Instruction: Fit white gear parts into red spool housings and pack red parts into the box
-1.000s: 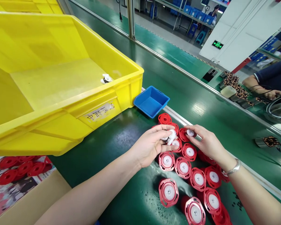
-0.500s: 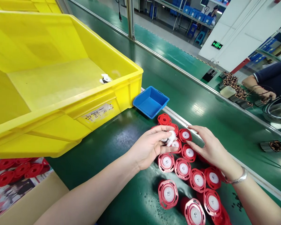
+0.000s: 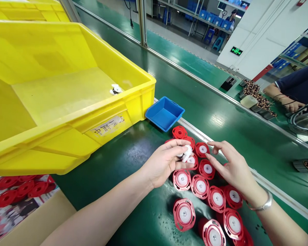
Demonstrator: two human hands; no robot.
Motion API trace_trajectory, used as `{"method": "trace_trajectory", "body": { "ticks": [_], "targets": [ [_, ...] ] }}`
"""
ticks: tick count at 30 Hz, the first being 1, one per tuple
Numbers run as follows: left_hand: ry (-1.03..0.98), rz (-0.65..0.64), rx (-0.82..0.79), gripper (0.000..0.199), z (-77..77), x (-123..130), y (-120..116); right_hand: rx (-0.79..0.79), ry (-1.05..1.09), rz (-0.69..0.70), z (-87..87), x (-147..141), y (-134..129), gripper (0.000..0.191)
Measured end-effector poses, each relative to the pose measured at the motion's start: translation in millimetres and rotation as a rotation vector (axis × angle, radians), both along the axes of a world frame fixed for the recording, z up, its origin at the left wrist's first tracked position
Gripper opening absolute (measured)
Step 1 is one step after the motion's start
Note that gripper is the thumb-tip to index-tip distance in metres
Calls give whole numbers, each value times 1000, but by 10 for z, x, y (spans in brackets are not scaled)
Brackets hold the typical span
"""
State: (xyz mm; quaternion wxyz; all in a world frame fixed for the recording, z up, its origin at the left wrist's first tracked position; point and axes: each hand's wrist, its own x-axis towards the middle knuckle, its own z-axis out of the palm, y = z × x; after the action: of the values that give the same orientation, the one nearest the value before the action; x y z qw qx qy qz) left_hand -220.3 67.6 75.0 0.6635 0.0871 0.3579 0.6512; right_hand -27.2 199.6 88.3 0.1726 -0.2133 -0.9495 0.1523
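My left hand (image 3: 164, 162) holds white toothed gear pieces (image 3: 187, 153) between thumb and fingers, over the upper part of a group of red round housings (image 3: 201, 186). Most of these housings have a white gear in the centre. One at the top of the group (image 3: 179, 132) shows no white gear. My right hand (image 3: 231, 162) is just right of the housings, with thumb and forefinger apart and nothing between them. Its fingertips are close to a red housing with a white gear (image 3: 202, 149).
A large yellow bin (image 3: 133, 99) on the left holds a small white part (image 3: 115, 89). Beside it sits a blue tray (image 3: 165, 113). Red rings (image 3: 24, 188) lie in a carton at lower left. Across the metal rail (image 3: 190, 72), a person's hand (image 3: 294, 106) is near copper-wired parts.
My right hand has shifted slightly, its forefinger more bent. My left hand still holds the white gear pieces in nearly the same place. The view has tilted a little.
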Motion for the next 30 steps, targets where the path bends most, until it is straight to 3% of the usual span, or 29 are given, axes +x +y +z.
{"method": "trace_trajectory", "body": {
  "ticks": [3, 5, 8, 12, 16, 18, 21, 25, 30],
  "targets": [
    [86, -2, 34, 16, -3, 46, -8, -243, 46, 103, 117, -158, -174, 39],
    [160, 8, 45, 16, -19, 69, -8, -320, 46, 203, 134, -264, -244, 43],
    [259, -9, 47, 17, -39, 72, -2, -317, 91, 261, 88, -378, -262, 35],
    [363, -42, 75, 20, -36, 40, 7, -290, 123, 224, 58, -419, -238, 22],
    [493, 57, 91, 26, -43, 0, 13, -301, 184, 142, 96, -418, -197, 13],
    [450, 111, 100, 26, -47, -27, 18, -325, 239, 50, 95, -427, -138, 12],
    [217, 133, 85, 21, -40, -73, 31, -373, 260, -31, 48, -456, -20, 13],
    [8, 121, 40, 16, -23, -119, 50, -357, 221, -10, -47, -520, 103, 15],
    [25, 279, 1, 17, -29, -181, 74, -171, 38, 91, -131, -604, 164, 20]
  ]
}}
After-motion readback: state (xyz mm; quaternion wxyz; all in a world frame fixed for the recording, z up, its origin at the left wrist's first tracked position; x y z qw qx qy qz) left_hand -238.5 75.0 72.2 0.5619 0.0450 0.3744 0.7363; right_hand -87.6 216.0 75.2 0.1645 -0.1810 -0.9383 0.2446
